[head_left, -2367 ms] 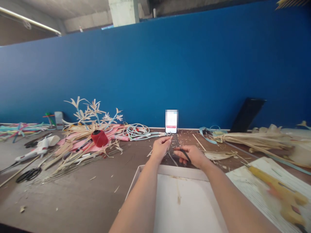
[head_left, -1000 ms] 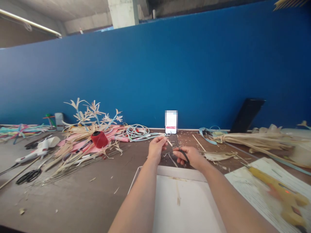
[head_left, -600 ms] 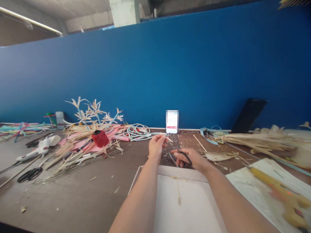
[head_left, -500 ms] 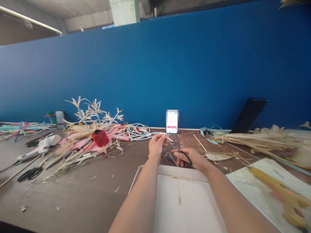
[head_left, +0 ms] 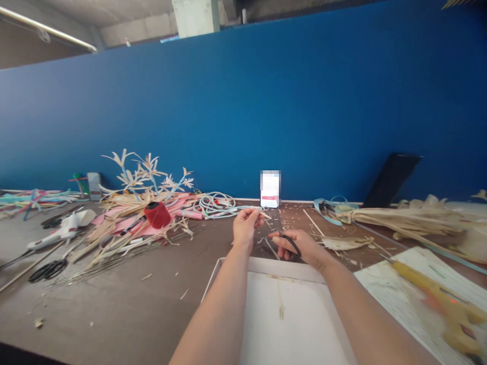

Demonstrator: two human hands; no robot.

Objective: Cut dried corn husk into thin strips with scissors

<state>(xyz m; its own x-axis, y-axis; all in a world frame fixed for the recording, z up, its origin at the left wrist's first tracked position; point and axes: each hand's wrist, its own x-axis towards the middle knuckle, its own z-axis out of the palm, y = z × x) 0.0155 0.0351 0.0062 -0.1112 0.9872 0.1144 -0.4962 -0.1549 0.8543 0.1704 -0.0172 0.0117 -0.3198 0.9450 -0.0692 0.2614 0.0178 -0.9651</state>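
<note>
My left hand (head_left: 244, 227) is closed in a pinch on a thin pale straw strip (head_left: 265, 215) that pokes out to the right. My right hand (head_left: 300, 246) grips black-handled scissors (head_left: 288, 243), fingers through the loops, with the blades pointing up toward the strip. Both hands hover over the brown table (head_left: 114, 299), just beyond the far rim of a white tray (head_left: 232, 263).
A phone (head_left: 270, 189) leans on the blue wall (head_left: 266, 111). At left lie straw flowers (head_left: 140, 177), a red spool (head_left: 157, 214), a coiled cable (head_left: 215, 204), a white glue gun (head_left: 57, 234) and black scissors (head_left: 47, 270). At right are dried leaves (head_left: 411, 220) and a yellow glue gun (head_left: 437, 296).
My left hand has shifted slightly with the strip. My right hand has dropped a little and then brought the scissors back up toward the strip.
</note>
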